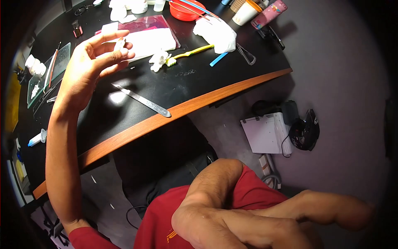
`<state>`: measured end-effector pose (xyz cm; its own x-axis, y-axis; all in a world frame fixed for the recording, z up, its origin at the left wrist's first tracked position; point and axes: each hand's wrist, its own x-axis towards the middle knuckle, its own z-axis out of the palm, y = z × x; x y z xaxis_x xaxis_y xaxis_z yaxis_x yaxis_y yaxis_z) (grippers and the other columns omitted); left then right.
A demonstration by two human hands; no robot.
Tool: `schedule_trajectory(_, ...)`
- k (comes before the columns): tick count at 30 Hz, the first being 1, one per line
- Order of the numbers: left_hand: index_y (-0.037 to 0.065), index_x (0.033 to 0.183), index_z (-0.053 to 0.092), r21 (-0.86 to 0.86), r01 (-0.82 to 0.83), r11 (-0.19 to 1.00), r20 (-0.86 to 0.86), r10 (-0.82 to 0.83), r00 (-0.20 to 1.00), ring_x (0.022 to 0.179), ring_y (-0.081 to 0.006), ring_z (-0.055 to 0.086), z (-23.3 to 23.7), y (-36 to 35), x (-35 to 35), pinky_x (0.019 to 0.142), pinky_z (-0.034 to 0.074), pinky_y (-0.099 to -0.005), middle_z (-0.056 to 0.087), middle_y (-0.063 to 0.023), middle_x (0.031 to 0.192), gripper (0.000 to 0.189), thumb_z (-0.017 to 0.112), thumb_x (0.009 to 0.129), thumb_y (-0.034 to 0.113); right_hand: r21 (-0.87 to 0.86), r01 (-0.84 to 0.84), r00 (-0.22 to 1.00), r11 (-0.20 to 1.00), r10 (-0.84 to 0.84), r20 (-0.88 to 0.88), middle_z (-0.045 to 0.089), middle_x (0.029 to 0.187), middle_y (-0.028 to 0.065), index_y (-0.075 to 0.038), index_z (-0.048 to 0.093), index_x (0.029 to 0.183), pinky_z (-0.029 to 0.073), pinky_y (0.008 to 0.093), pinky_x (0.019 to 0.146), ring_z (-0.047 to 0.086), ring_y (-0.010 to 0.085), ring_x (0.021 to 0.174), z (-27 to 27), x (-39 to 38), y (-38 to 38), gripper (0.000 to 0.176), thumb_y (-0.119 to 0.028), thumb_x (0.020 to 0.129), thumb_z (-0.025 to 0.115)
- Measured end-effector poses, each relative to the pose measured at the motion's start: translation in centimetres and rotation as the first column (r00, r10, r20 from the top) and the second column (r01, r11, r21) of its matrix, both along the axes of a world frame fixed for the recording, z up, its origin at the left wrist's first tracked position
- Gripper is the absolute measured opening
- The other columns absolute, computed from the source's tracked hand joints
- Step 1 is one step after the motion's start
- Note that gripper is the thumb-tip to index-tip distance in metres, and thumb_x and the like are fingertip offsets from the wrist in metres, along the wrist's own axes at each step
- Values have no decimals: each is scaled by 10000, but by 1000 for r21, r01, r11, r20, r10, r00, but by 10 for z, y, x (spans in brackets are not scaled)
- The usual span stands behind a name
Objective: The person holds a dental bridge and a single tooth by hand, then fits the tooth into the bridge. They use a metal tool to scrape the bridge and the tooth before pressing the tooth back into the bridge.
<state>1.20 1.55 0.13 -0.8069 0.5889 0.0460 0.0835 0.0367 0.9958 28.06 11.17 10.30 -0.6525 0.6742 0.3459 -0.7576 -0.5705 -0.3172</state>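
Note:
Raised over the table's far left part, my left hand (97, 54) pinches a small whitish piece (120, 42) with a brownish patch between thumb and fingers. Its exact kind is too small to tell. My right hand (257, 222) is close to the camera at the bottom, fingers stretched out and apart, with nothing seen in it; the frame's lower edge cuts part of it off. A metal scalpel handle (143, 100) lies on the black table below my left hand. Right of that hand are a crumpled white tissue (159, 60) and a yellow toothbrush (192, 52).
The black table (166, 89) has a wooden front edge (186, 108). On it are a red bowl (182, 12), a white cloth (217, 35), a glass slab (62, 62), a syringe (38, 137) and a pink can (269, 14). A black helmet (304, 133) is at right.

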Motion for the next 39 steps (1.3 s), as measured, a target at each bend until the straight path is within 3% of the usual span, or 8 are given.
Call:
schedule_trajectory(17,105,1393,588,-4,18,1000,-2,-18,1000,1154,-180,677,-1,-1,-2,1025,483,-342,705,-107,1248,605,801,873,330,-68,101,983,993,-89,160,558,983,-194,-188,539,681,322,221,499,461,10,650,17,-1,-14,309,22,856,683)
schedule_trajectory(25,110,1387,596,-5,12,1000,-6,-12,1000,1136,-167,672,-2,-1,-2,1021,474,-338,712,-99,1232,603,802,868,337,-134,217,929,967,-162,332,574,907,-204,-195,509,636,291,210,470,445,1,599,30,-5,-30,361,41,835,697)
schedule_trajectory(30,111,1378,605,1,9,1000,-8,-9,1000,1124,-166,674,-3,-1,-2,1011,491,-333,715,-97,1226,588,803,868,324,-176,319,847,931,-197,494,584,860,-210,-200,490,608,272,203,452,434,-4,567,42,-5,-41,395,53,822,706)
schedule_trajectory(35,109,1376,607,11,10,1000,3,-10,1000,1110,-168,679,-3,-1,-2,1001,501,-336,717,-98,1218,585,807,866,315,-200,448,662,871,-173,729,594,813,-217,-205,472,580,253,197,434,424,-10,535,54,-7,-50,428,64,809,715)
schedule_trajectory(37,108,1378,605,10,11,1000,6,-11,1000,1109,-169,680,-3,0,-3,1001,502,-338,717,-98,1216,587,808,866,314,-267,598,644,756,-255,721,576,765,-200,-206,454,573,230,200,415,414,-7,525,56,-18,-63,447,87,787,715)
schedule_trajectory(39,109,1379,603,4,13,1000,14,-13,1000,1111,-168,679,-3,-1,-3,1004,501,-342,718,-99,1215,587,807,867,311,-294,567,763,769,-356,540,568,745,-194,-206,447,570,227,198,412,415,-8,521,50,-35,-63,451,90,778,716)
